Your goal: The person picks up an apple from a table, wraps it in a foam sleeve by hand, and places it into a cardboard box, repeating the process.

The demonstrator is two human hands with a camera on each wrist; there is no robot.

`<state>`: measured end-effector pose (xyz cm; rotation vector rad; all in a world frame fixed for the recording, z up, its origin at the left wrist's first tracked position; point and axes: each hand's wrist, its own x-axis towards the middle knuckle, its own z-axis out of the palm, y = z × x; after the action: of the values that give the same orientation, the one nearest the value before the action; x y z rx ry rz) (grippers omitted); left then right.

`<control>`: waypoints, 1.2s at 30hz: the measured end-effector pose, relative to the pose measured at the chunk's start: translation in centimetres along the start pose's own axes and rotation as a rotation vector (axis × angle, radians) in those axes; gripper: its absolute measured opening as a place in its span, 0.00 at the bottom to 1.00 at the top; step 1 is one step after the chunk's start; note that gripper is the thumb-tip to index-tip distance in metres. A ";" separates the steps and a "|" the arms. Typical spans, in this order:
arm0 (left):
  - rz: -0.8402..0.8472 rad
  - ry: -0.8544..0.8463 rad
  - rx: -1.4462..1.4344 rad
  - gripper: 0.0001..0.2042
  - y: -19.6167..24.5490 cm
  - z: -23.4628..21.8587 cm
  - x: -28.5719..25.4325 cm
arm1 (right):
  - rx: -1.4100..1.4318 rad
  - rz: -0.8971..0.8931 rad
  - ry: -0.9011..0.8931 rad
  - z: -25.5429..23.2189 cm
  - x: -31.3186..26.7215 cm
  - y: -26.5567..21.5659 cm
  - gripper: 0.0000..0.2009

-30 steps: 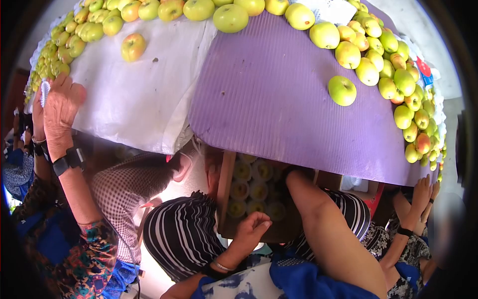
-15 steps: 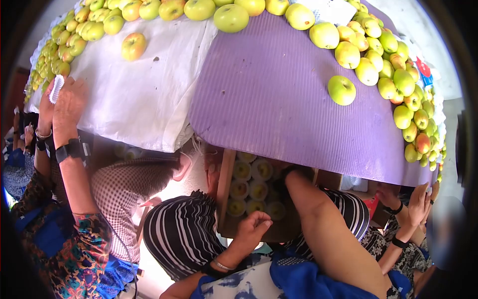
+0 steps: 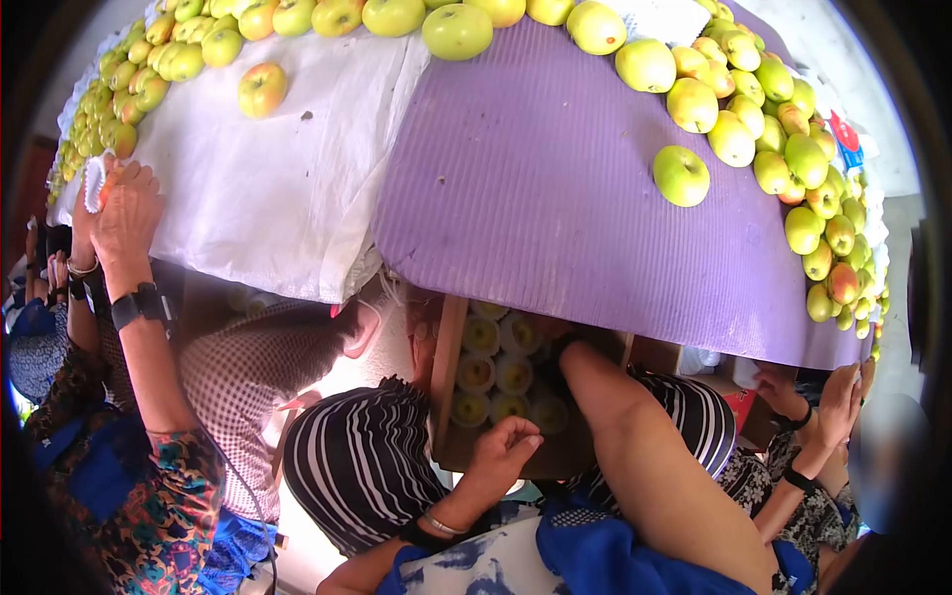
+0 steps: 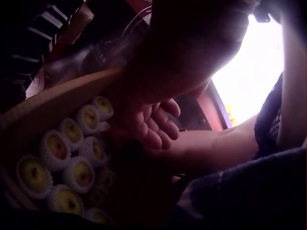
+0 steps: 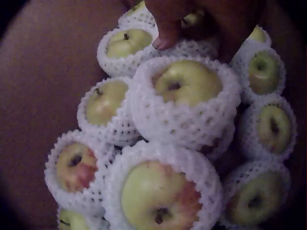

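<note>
My left hand hangs over the near part of a box, fingers loosely curled with nothing in them. In the left wrist view the same hand is beside rows of apples in white foam nets. My right hand reaches under the table edge into the box, mostly hidden in the head view. In the right wrist view the right hand has thumb and fingers around a netted apple at the top. A greenish netted apple and a red-flushed one sit nearer the camera.
A table with a purple ribbed mat and white sheet is overhead of the box. Loose apples line its far and right edges. At left, another person's hands hold a white foam net; another person's hands are at right.
My right forearm has shifted slightly left and farther under the table. My left hand stays nearly still. The person at left has moved their hands and the foam net a little.
</note>
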<state>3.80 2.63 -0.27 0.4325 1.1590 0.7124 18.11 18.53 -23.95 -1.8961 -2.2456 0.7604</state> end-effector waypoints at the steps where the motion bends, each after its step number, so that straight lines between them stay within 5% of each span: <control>1: -0.007 -0.003 0.004 0.07 0.1 -0.1 0.0 | 0.000 0.002 0.001 -0.1 0.1 0.0 0.20; 19: -0.028 -0.049 0.073 0.08 0.6 0.2 -0.2 | 0.008 0.062 0.047 -1.3 -0.2 -1.2 0.20; 24: -0.032 -0.082 0.083 0.09 -0.2 0.1 -0.1 | -0.293 0.026 0.312 -2.4 -1.8 -5.8 0.17; 26: -0.017 -0.082 0.086 0.09 -1.1 -0.5 0.2 | -0.184 0.066 -0.331 -9.5 -4.1 -11.4 0.14; 27: -0.027 -0.065 0.072 0.09 -1.3 -0.4 0.2 | -0.199 0.025 -0.446 -8.1 -4.0 -11.2 0.13; 28: -0.019 -0.095 0.085 0.09 -1.1 -0.4 -0.1 | -0.164 0.048 -0.521 -12.8 -6.1 -14.3 0.13; 31: -0.029 -0.104 0.033 0.10 -1.0 -0.8 -0.9 | -0.061 -0.085 -0.460 -19.3 -11.9 -17.2 0.15; 33: -0.002 -0.050 0.061 0.10 -1.8 -1.5 -0.5 | 0.141 -0.276 -0.267 -25.0 -16.5 -17.8 0.16; 35: -0.041 -0.035 0.045 0.09 -2.0 -2.2 -0.4 | 0.340 -0.362 -0.114 -30.1 -20.1 -15.8 0.14; 36: -0.049 -0.021 0.034 0.09 -2.1 -2.5 -0.3 | 0.467 -0.269 -0.059 -31.7 -21.5 -13.9 0.13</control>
<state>2.02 0.78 -2.28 0.4376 1.1590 0.6452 22.71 6.39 14.70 -1.3464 -2.0568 1.1773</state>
